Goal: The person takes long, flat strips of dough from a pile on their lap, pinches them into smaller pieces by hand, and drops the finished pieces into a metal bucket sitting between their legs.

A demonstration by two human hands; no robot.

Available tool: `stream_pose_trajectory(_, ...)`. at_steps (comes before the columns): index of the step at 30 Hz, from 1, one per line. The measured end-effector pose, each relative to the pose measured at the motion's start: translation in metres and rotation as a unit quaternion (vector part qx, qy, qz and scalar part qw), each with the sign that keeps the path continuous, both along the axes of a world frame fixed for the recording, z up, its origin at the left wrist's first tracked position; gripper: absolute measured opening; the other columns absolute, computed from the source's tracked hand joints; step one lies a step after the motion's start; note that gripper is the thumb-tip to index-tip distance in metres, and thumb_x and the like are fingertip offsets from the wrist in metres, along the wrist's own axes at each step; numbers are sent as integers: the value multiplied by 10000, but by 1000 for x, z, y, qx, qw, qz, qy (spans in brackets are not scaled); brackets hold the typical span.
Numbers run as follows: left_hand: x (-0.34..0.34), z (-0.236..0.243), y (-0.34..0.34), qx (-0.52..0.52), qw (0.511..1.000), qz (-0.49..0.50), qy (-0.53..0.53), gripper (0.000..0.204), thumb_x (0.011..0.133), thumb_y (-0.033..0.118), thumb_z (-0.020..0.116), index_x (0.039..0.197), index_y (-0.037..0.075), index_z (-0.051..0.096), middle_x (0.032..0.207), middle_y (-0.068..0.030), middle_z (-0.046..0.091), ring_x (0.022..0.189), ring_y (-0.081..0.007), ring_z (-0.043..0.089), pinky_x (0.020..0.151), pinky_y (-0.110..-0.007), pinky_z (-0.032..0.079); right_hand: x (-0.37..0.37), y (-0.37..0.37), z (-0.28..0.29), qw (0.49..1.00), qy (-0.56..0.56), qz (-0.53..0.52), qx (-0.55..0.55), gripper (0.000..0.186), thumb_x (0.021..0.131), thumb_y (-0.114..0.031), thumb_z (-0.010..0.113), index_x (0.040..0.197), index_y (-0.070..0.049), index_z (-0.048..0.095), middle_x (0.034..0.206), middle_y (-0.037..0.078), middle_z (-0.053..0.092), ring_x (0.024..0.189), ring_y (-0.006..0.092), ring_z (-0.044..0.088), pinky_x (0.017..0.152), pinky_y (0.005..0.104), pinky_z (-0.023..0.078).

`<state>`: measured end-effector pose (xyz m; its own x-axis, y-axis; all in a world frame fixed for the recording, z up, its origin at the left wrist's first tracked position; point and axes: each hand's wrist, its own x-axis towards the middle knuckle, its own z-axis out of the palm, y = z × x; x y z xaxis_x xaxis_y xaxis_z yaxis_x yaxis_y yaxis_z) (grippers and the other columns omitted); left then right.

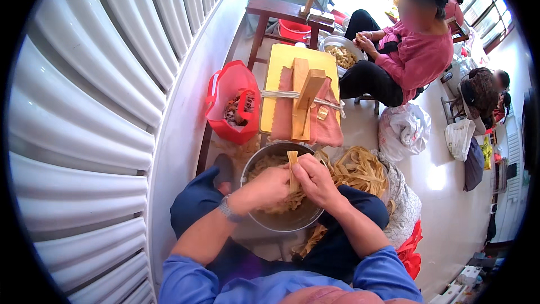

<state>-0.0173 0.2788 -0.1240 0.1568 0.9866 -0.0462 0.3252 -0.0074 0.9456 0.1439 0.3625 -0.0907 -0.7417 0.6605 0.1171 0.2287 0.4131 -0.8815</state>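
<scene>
A flat tan strip (293, 163), seemingly folded into layers, stands upright between my two hands. My left hand (265, 188), with a band at its wrist, has its fingers curled round the strip's lower part. From the other side, my right hand (317, 180) pinches it near the top, thumb pressed against it. Both hands are above a metal basin (304, 215) between my knees. Many short tan pieces (263, 164) lie in the basin, partly hidden by my hands. A heap of long tan strips (360, 170) lies to the right of the basin.
Ahead stands a yellow-topped bench (279, 59) with an upright wooden block (310, 89) tied on by white cord. A red bag (228, 126) is at its left, near a white radiator (84, 152). A person in pink (419, 50) sits at the right, beyond a white plastic bag (404, 130).
</scene>
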Motion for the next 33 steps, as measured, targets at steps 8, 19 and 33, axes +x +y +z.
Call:
stream_pose_trajectory(8, -24, 14, -18, 46, 993, 68, 89, 147, 918, 126, 562, 975, 4, 621, 936, -173, 592, 889, -354, 621, 813, -414, 504, 3, 9, -46, 973, -91, 35, -209, 321, 1058, -291, 470, 961, -18, 608, 863, 17, 595, 758, 119, 578, 724, 292, 493)
stream_pose_trajectory(19, -8, 15, -13, 149, 983, 97, 41, 242, 941, 60, 540, 1173, 3, 582, 1056, -188, 611, 1027, -359, 620, 891, -421, 496, 15, 22, -17, 854, -100, 85, -503, 249, 1045, -245, 452, 1033, -58, 616, 720, 31, 570, 608, 128, 558, 584, 252, 459)
stream_pose_trajectory(33, -5, 13, 1, -222, 915, 141, -306, 185, 989, 120, 567, 1134, 12, 608, 993, -95, 670, 889, -226, 673, 816, -339, 542, 14, 18, -1, 991, -72, 12, -109, 281, 954, -244, 726, 1103, -12, 670, 879, 17, 666, 812, 54, 591, 714, 238, 493)
